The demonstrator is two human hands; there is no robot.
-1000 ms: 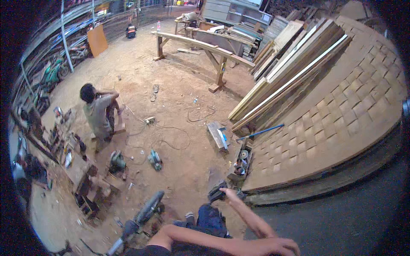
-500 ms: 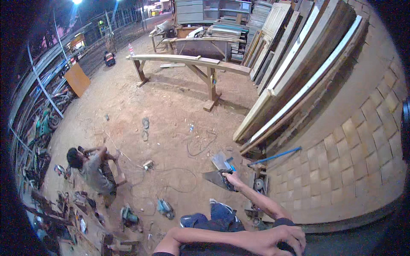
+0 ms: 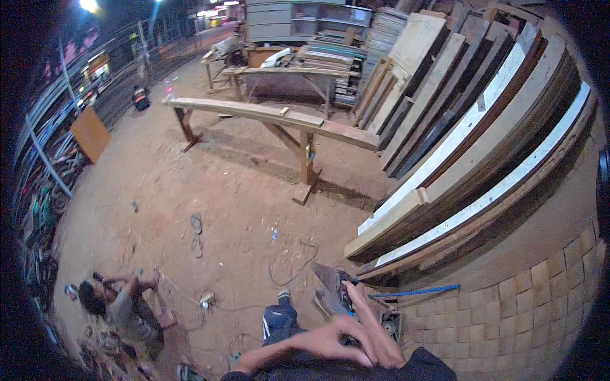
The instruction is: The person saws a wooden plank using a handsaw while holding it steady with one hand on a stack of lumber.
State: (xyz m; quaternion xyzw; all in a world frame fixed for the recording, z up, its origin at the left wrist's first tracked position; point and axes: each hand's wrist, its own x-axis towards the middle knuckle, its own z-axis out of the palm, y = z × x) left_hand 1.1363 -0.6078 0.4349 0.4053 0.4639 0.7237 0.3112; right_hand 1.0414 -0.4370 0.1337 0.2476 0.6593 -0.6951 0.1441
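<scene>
My right hand [image 3: 354,293] grips the dark handle of a hand saw [image 3: 329,278], whose wide grey blade slants up and left, low over the ground. My left forearm crosses in front of my body. My left hand [image 3: 340,340] is loosely curved, thumb apart from the fingers, beside my right forearm; nothing shows in it, and it is slightly blurred. Just right of the saw, a blue rod [image 3: 416,291] lies near some tools [image 3: 391,324], partly hidden by my right arm.
Long planks and door panels [image 3: 457,184] lean along the right. A timber trestle [image 3: 244,109] stands ahead. At lower left a person [image 3: 124,311] sits on the ground. Cords [image 3: 295,273] and a pair of sandals [image 3: 197,235] lie on the dirt; woven matting [image 3: 502,311] covers the right side.
The view has tipped up and shifted forward, so the trestle and planks sit differently. My left hand has moved from by my right upper arm to beside the forearm. The saw stays in my right hand.
</scene>
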